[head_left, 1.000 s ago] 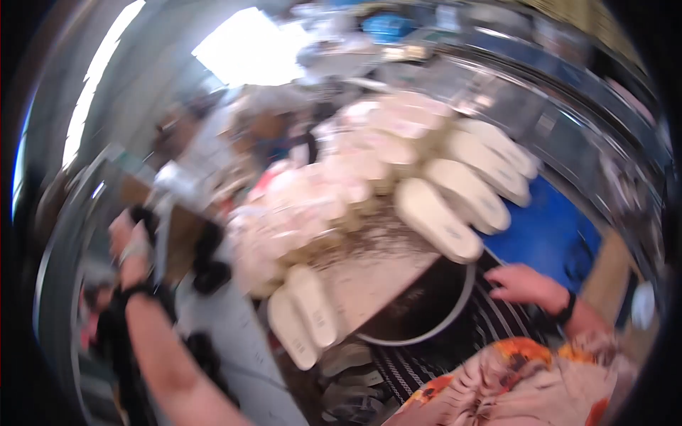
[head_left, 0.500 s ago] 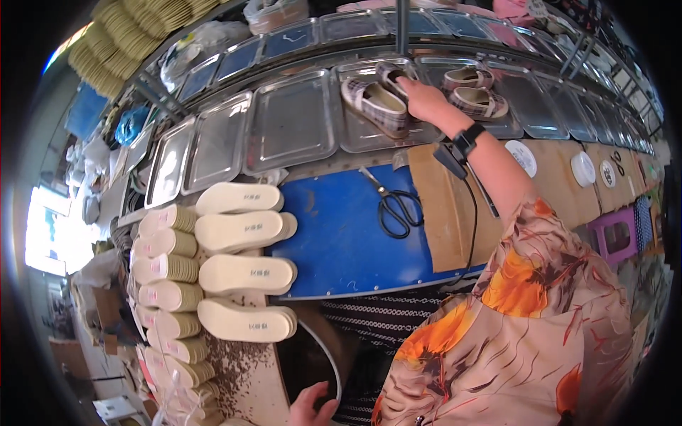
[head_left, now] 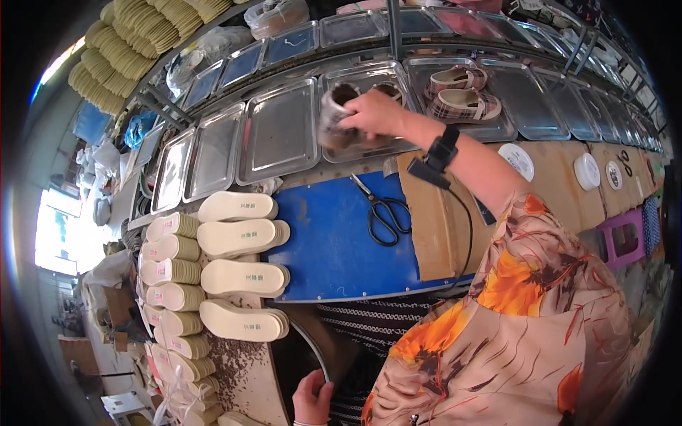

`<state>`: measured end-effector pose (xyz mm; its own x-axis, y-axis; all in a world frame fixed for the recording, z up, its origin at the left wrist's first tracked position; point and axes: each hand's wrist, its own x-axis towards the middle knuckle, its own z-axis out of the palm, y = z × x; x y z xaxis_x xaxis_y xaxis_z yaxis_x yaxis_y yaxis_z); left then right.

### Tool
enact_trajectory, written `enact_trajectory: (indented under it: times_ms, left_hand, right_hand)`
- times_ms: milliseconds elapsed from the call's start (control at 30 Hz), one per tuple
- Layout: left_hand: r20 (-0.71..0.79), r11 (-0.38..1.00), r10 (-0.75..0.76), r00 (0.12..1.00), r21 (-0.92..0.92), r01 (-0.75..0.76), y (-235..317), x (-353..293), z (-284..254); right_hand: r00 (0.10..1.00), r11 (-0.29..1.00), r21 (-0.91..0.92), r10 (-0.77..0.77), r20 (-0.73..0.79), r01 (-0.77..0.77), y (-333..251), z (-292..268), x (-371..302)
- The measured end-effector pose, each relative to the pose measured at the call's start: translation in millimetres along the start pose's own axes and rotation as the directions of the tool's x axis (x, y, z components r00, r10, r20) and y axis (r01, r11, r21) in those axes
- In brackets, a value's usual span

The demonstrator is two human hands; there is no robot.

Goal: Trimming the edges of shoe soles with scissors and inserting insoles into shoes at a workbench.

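My right hand (head_left: 376, 113) reaches out over the row of metal trays and grips a beige checked shoe (head_left: 332, 122), tilted, just above the tray (head_left: 280, 135) edge. A second shoe (head_left: 389, 88) lies in the tray behind that hand. A black watch with a cable sits on that wrist. My left hand (head_left: 311, 397) is low by my lap, its fingers curled on the rim of a round dark basin (head_left: 321, 358).
Another pair of checked shoes (head_left: 462, 98) lies in the tray to the right. Black scissors (head_left: 383, 213) rest on the blue mat (head_left: 327, 248). Rows of cream soles (head_left: 238, 245) are stacked at the left. White lids (head_left: 517, 160) sit on the brown bench.
The view swung from the pile of soles to the bench. My right hand, resting on the shoes in the tray half a second ago, has lifted one toward me and to the left.
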<state>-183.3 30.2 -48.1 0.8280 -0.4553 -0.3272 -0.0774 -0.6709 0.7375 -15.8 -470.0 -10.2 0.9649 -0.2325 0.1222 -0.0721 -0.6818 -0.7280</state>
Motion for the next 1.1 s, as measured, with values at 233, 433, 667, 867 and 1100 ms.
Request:
enact_trajectory:
  times_ms: [233, 433, 667, 867, 1100]
  left_hand:
    - [-0.318, 0.608, -0.335, 0.887, -0.792, -0.054, -6, -5, 3]
    - [-0.539, 0.295, -0.676, 0.502, -0.823, -0.486, -72, -65, 21]
    - [-0.83, 0.815, -0.536, 0.153, -0.557, -0.163, -189, -88, 72]
    - [-0.97, 0.953, -0.205, 0.132, -0.168, 0.252, -168, -107, 29]
    - [-0.636, 0.823, -0.538, 0.553, -0.254, 0.508, -100, -53, -15]
  right_hand:
    - [0.5, 0.49, -0.186, -0.866, 0.008, 0.852, -165, 145, -111]
    - [0.051, 0.143, 0.255, -0.94, 0.336, 0.956, -248, 273, -239]
    - [0.126, 0.542, 0.473, -0.739, 0.662, 0.695, -239, 318, -287]
    - [0.896, 0.866, -0.352, -0.208, 0.393, 0.355, -131, 237, -162]
    - [0.942, 0.673, -0.688, 0.333, -0.046, -0.271, 7, 144, -106]
